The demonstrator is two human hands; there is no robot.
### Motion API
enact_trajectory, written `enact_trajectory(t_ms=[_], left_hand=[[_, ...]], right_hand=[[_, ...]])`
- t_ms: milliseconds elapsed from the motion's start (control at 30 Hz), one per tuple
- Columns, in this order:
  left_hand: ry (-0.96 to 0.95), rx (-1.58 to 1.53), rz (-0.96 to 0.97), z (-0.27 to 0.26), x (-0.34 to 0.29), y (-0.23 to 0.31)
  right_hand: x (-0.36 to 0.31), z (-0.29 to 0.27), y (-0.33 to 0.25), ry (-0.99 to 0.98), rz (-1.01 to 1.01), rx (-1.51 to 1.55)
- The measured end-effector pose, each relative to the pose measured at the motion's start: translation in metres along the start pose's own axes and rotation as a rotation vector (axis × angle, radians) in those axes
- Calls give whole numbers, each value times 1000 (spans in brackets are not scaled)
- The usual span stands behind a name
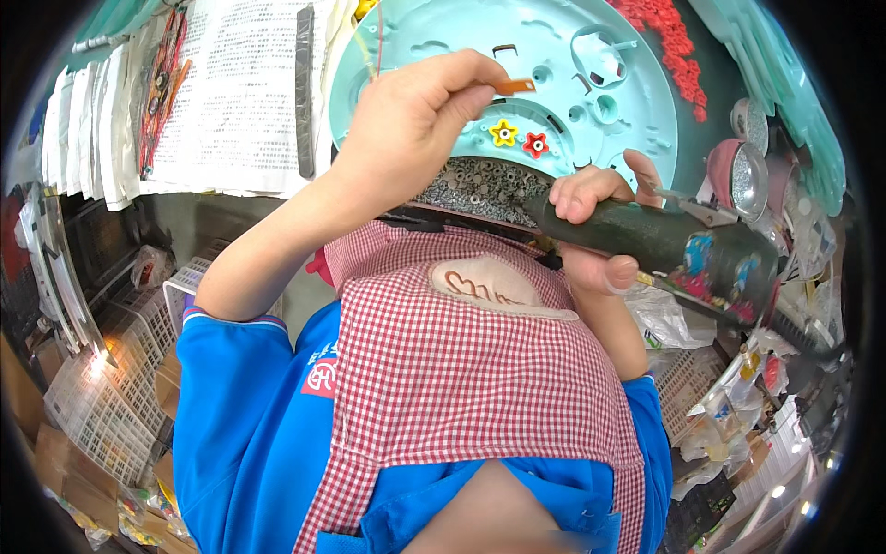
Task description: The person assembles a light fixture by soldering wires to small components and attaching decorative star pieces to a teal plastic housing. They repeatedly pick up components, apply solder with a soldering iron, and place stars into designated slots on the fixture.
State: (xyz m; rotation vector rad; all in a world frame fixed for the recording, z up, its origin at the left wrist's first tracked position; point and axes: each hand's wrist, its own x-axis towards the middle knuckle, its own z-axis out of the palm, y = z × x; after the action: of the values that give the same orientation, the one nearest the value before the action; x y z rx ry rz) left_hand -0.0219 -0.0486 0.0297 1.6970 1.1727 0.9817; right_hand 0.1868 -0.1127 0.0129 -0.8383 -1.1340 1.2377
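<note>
My left hand (411,125) pinches a small orange-brown flat strip (517,87) between thumb and fingers. It hovers over a round teal plastic shell (443,42), whose inner side with posts and slots faces up. A yellow star-shaped piece (503,132) and a red star-shaped piece (535,145) sit in the shell near its front edge. My right hand (591,198) is wrapped round a dark, thick electric screwdriver (664,245) with colourful stickers, held sideways at the shell's front right. Its working tip cannot be made out.
A tray of small metal screws (480,185) lies between the shell and my apron. Printed papers (235,102) with a bundle of wires (164,92) are at left. Red parts (664,46) and stacked teal shells (775,83) lie at right, near round metal-rimmed bowls (738,175).
</note>
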Motion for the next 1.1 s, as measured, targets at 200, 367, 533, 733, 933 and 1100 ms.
enact_trajectory(t_ms=[200, 367, 533, 733, 933, 1100], left_hand=[[-52, 51, 112, 15, -7, -1], [-193, 298, 249, 8, -25, -10], [-213, 483, 398, 27, -32, -6], [-176, 540, 445, 30, -33, -11], [-130, 517, 468, 32, -28, -4], [-127, 492, 412, 37, -28, -2]], right_hand=[[6, 14, 6, -14, -43, -122], [19, 8, -15, -146, -231, 270], [26, 9, -34, -150, -179, 290], [27, 5, -38, -128, -201, 330], [32, 2, -38, -194, -226, 318], [31, 7, -42, -92, -215, 289]])
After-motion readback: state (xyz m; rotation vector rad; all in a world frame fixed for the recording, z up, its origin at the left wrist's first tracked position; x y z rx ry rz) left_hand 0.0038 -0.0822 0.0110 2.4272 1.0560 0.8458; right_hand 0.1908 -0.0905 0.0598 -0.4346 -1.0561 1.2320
